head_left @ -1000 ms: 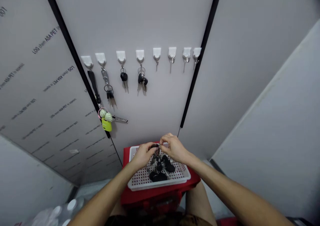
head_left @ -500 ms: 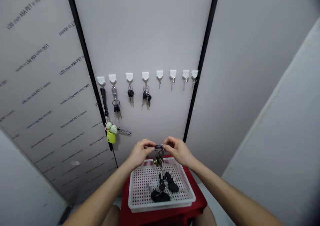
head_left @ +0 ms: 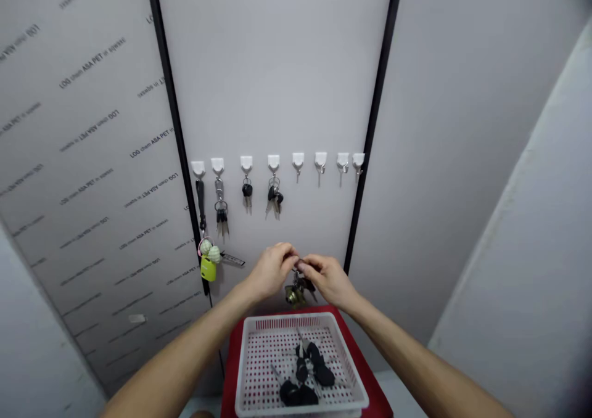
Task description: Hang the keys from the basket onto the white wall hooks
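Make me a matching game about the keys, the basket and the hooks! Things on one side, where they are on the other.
Things:
1. Key bunch
2. Black keys
3. Yellow-green padlock
4. Far-right hook

Places or states:
A. Hanging below the far-left hook's strap
B. Bare, nothing hanging on it
C. Held up between the left hand and right hand
D. Lying in the white basket

Pairs: 1-C, 2-D, 3-A, 4-B
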`<control>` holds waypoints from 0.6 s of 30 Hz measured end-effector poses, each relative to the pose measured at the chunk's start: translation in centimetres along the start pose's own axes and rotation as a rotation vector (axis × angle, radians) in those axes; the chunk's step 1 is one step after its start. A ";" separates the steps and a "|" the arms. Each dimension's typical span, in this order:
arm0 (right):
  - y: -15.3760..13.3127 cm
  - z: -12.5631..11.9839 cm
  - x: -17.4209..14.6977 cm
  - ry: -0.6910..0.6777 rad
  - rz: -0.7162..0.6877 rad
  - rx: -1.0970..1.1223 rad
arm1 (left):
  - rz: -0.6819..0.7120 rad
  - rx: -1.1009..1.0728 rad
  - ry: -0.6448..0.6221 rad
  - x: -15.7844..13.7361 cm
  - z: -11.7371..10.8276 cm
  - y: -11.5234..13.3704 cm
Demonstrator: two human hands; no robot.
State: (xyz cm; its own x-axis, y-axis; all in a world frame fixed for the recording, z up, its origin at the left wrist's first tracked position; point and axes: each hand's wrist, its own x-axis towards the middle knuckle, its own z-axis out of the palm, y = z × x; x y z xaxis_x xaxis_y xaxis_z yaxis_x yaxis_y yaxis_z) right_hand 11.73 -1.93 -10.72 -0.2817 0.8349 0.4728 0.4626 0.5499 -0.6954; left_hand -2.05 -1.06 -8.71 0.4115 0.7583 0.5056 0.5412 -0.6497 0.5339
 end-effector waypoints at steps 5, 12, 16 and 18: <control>-2.2 -2.1 4.0 0.208 0.067 0.252 | 0.003 -0.185 0.291 3.9 -1.2 1.3; -4.5 -5.1 11.1 0.503 0.076 0.457 | 0.055 -0.079 0.508 8.2 -2.5 2.1; -4.3 -5.3 13.1 0.533 0.107 0.398 | 0.002 -0.048 0.482 8.7 -2.5 1.5; -4.0 -5.1 13.3 0.523 0.129 0.370 | -0.005 -0.050 0.476 8.3 -2.3 1.1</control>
State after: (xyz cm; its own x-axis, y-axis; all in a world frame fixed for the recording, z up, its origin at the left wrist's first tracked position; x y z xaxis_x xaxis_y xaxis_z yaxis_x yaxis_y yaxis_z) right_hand 10.41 6.90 1.09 0.2458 0.8248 0.5092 0.1192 0.4956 -0.8603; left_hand 0.33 4.40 -2.37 0.0208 0.6598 0.7512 0.5016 -0.6568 0.5630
